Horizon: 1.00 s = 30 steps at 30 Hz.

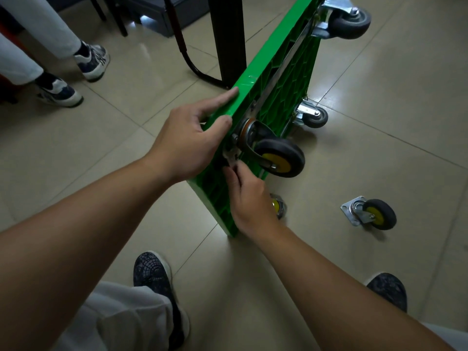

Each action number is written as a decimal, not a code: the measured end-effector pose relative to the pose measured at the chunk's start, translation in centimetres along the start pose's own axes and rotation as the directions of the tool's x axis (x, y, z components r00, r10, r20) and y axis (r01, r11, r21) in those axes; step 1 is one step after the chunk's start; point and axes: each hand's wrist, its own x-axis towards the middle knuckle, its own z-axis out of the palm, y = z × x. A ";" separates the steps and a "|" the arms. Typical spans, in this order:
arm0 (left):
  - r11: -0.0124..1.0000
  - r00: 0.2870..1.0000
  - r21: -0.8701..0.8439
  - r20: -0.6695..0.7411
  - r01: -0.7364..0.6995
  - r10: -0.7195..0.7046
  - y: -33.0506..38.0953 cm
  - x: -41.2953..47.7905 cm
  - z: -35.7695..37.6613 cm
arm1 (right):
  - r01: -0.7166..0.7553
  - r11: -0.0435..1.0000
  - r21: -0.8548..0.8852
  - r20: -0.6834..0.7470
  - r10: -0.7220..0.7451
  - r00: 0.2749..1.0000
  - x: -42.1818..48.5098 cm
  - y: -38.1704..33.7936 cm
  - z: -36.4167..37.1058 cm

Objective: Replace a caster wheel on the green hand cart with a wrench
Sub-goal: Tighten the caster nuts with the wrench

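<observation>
Two hands are seen at work on the green hand cart, which is stood on its long edge on the tiled floor, ribbed underside turned to the right of the frame. Its upper edge is gripped at centre frame by the left hand, fingers curled over the rim and thumb pressed to the near side. Just below, the wrench is pinched between thumb and fingers of the right hand, its head set against the mounting plate of the caster wheel with the yellow hub. A loose caster is spotted lying on the floor at right, well apart from the cart. A second loose caster is half hidden behind the right hand. Two grey casters are mounted at the cart's far end, upper right. Someone's shoes are caught at upper left.
</observation>
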 end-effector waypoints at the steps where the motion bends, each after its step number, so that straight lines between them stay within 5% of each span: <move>1: 1.000 1.000 0.005 0.002 -0.001 0.001 0.0 0.0 0.0 | -0.009 1.000 0.024 -0.054 0.010 0.998 0.0 -0.1 0.0; 5: 1.000 1.000 0.017 -0.004 -0.015 0.015 -0.1 0.1 -0.1 | -0.084 0.996 0.041 -0.105 0.088 0.991 0.5 0.0 -0.7; 14: 1.000 1.000 -0.009 -0.006 -0.005 0.005 -0.4 0.1 -0.2 | -0.108 0.994 -0.023 0.176 0.111 0.978 1.1 1.0 -2.0; 20: 1.000 1.000 0.015 -0.021 -0.011 0.012 -0.3 0.0 -0.2 | -0.148 0.989 0.032 0.206 0.138 0.969 1.1 -0.1 -1.5; 30: 1.000 1.000 0.023 -0.031 -0.002 0.003 -0.8 0.3 -0.2 | -0.145 0.983 -0.110 0.239 0.168 0.956 1.8 -1.0 -2.3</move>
